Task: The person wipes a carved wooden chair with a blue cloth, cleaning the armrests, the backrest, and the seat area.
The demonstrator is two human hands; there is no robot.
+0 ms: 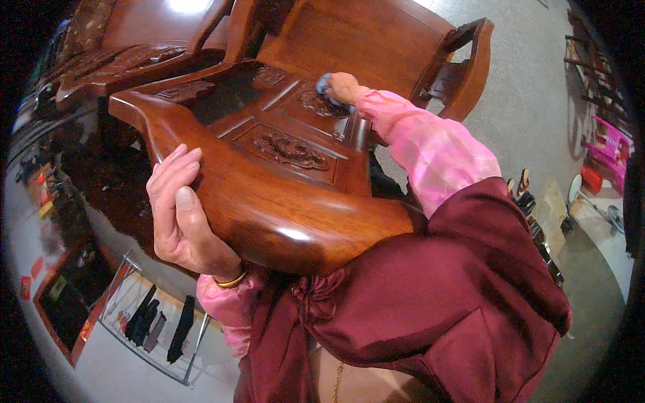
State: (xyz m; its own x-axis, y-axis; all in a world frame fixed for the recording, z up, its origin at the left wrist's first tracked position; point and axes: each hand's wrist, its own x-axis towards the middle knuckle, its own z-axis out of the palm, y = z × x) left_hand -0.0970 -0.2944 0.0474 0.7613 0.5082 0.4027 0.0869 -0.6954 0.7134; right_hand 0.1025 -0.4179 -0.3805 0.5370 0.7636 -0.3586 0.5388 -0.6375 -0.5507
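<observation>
My right hand (345, 88) is closed around a bunched blue cloth (323, 83), part of it lying under my fingers. The cloth is against a round carved panel (315, 101) on a polished reddish-brown wooden furniture piece. Nearer to me, my left hand (184, 221) lies along the outer side of the thick curved wooden rail (282, 211), with nothing in it. Its thumb stands away from the fingers, and a gold-coloured bangle (232, 280) circles the wrist. Between rail and cloth is a second carved panel (295, 151).
A wooden chair (363, 40) with an open-sided arm (473, 70) stands beyond my right hand. Another wooden seat (156, 30) is at upper left. At lower left, a metal rack (146, 347) holds dark garments. Pink plastic items (609, 143) lie far right on the grey floor (524, 101).
</observation>
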